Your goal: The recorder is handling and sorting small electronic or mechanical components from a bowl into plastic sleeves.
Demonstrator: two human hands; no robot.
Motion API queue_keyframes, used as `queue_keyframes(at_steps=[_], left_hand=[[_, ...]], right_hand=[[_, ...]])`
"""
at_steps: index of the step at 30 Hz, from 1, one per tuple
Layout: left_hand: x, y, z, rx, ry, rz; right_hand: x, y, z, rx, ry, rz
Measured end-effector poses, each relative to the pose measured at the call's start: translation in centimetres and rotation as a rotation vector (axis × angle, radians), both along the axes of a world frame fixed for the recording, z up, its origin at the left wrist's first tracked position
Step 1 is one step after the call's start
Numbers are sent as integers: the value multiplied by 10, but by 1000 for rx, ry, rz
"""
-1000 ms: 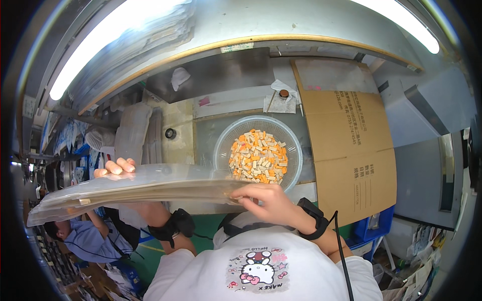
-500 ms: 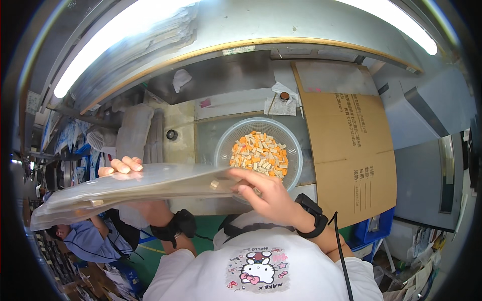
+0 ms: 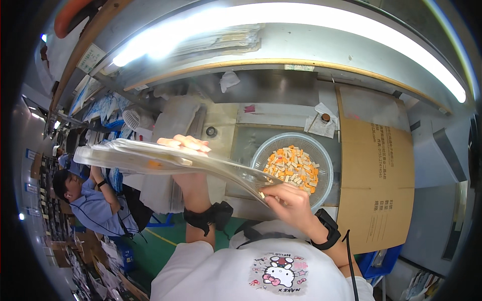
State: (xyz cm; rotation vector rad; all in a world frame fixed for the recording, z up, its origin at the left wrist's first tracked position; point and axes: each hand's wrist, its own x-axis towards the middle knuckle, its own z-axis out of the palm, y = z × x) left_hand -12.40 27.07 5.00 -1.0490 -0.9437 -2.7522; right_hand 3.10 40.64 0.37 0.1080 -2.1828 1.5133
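Note:
A limp stack of translucent plastic sheets point(image 3: 125, 156) spans both of my hands in front of my chest, its left end raised. My left hand point(image 3: 187, 144) is closed on its far edge, fingertips on top and the thumb side hidden underneath. At the lower right end, my right hand point(image 3: 290, 203) pinches the sheets' corner. A small pale block point(image 3: 261, 194) shows right beside those fingertips. Just beyond, a round translucent basket point(image 3: 328, 175) holds a heap of small orange and beige blocks point(image 3: 292, 165). The sheets' right end overlaps the basket's near left side.
A flattened cardboard box point(image 3: 376, 190) covers the bench at right. Behind the basket lie white paper and a small brown bottle point(image 3: 325, 118). More sheets point(image 3: 173, 120) are stacked at left, near a black round cap point(image 3: 211, 131). A co-worker point(image 3: 98, 200) sits further left.
The whole view has swung leftward. The stack's left end has risen and moved away from my body, so it now slopes down toward my right hand. Both hands keep their hold.

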Motion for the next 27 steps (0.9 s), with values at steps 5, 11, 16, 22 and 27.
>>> queue_keyframes(at_steps=[5, 11, 16, 22, 27], left_hand=[[-3, -5, 2, -13, 68, 7], [2, -17, -1, -82, -69, 152], [-1, -25, -3, -106, -211, 357], [1, -13, -6, 38, -516, 330], [14, 3, -5, 161, -561, -87]], right_hand=[[6, 8, 3, -112, -19, -230], [1, 46, -35, -46, -303, -494], [31, 52, -19, -580, -445, -11], [24, 35, -44, -281, -617, 404], [-8, 29, -72, -918, -226, 488]])
